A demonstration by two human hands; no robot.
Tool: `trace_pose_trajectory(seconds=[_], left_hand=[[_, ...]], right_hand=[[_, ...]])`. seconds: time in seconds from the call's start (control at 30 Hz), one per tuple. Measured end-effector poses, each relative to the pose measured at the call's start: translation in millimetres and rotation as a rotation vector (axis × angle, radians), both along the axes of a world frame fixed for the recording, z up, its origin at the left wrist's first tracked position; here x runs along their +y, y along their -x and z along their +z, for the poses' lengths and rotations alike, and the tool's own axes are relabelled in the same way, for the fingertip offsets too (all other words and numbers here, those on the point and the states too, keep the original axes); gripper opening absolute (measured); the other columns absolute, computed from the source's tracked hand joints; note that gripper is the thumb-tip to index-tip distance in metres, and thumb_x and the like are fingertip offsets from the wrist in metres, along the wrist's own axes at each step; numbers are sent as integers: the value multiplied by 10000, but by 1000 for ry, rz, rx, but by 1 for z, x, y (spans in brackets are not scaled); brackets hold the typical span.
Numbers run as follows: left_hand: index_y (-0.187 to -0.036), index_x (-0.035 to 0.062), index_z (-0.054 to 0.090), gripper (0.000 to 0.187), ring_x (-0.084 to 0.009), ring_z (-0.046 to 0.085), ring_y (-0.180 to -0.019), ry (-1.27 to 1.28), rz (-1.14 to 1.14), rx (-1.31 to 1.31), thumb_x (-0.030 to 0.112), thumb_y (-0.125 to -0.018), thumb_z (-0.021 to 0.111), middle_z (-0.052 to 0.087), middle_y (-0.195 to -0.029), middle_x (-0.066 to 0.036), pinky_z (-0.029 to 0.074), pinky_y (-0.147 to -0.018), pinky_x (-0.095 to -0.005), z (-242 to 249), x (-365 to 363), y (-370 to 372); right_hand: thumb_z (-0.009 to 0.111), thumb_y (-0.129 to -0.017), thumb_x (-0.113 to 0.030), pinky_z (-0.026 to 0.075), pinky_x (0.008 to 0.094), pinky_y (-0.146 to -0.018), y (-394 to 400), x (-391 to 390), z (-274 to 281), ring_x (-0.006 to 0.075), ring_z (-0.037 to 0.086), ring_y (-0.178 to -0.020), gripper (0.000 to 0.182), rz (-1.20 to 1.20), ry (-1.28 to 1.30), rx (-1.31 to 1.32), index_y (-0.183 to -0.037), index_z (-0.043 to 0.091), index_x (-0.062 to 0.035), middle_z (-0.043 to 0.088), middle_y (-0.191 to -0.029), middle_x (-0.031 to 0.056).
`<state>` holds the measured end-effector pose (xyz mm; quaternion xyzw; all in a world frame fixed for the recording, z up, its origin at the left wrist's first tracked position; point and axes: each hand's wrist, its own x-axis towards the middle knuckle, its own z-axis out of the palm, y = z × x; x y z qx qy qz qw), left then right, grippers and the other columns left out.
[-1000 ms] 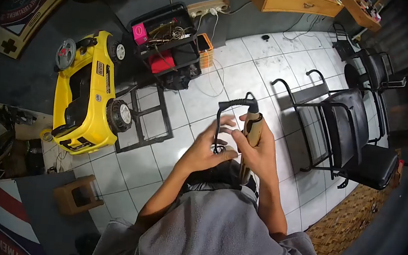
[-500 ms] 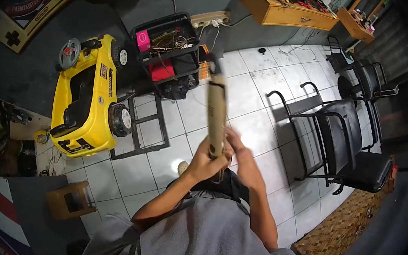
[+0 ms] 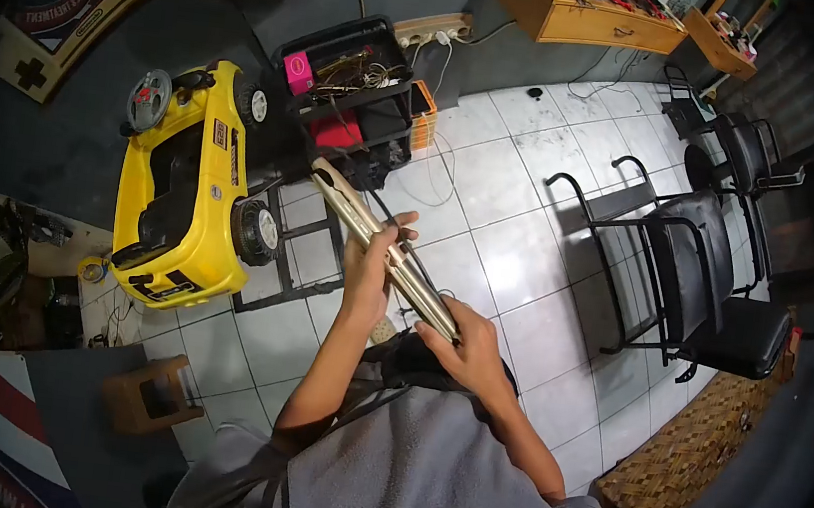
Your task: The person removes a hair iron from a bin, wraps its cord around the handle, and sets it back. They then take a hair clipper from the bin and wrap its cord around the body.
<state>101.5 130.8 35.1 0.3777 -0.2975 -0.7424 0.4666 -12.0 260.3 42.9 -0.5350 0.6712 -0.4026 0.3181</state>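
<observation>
Both my hands hold a long gold hair straightener (image 3: 419,294) in front of my body, slanting from upper left to lower right. My left hand (image 3: 368,272) is wrapped round its middle, with some fingertips showing beyond the far side. At the lower end, my right hand (image 3: 472,350) grips it with the thumb lying along the near side. A dark strip, perhaps a cord, runs beside the straightener; I cannot make out where it leads.
At left stands a yellow toy car (image 3: 192,220) beside a black tiered cart (image 3: 383,116) with cables and a pink box (image 3: 298,72). Black chairs (image 3: 693,257) stand at right, near a woven mat (image 3: 680,461). A brown stool (image 3: 153,394) is lower left; a wooden drawer shelf (image 3: 603,28) hangs at back.
The straightener has swung from nearly upright to a slant, its top going left. My left hand has moved up and left along it; my right hand has come onto its lower end.
</observation>
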Motion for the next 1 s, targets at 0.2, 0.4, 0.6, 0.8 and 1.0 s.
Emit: trace_pose_trajectory(seconds=[0.2, 0.4, 0.6, 0.8, 1.0], left_hand=[[-1375, 42, 393, 797, -341, 567, -1054, 1086, 84, -1367, 390, -763, 767, 499, -1263, -208, 347, -1018, -475, -4, 35, -31], [-1199, 62, 594, 641, -294, 570, -1130, 1150, -625, -968, 262, -637, 828, 622, -1147, -135, 381, -981, -450, -14, 37, -47], [-1135, 26, 573, 464, -336, 649, -634, 872, -899, -674, 131, -700, 699, 642, -718, -167, 526, -628, -373, -10, 45, -44], [-1044, -5, 583, 308, -149, 603, -584, 626, -816, -672, 104, -759, 629, 631, -703, -120, 464, -572, -268, 17, 23, -48], [-1125, -5, 483, 311, -114, 633, -630, 180, -1064, -316, 108, -868, 616, 627, -753, -82, 511, -571, -248, 12, 10, -65]], right_hand=[[682, -777, -301, 434, 391, -548, 21, -3, 18, 349, 557, -529, 353, 63, -146, -83, -832, 648, 46, 562, -588, 212], [716, -758, -262, 437, 326, -572, 38, 0, 27, 175, 560, -606, 321, 297, -305, -46, -889, 658, 25, 590, -662, 136], [778, -724, -392, 455, 340, -558, 67, -4, 27, 231, 594, -552, 449, 646, -268, -78, -808, 649, 30, 607, -619, 125], [681, -857, -199, 467, 330, -616, 105, -2, 2, 239, 609, -659, 185, 484, -113, 33, -873, 658, -17, 649, -748, 105], [694, -832, -145, 481, 319, -619, 129, 7, 24, 202, 605, -674, 173, 400, -55, -65, -885, 684, 19, 650, -731, 98]])
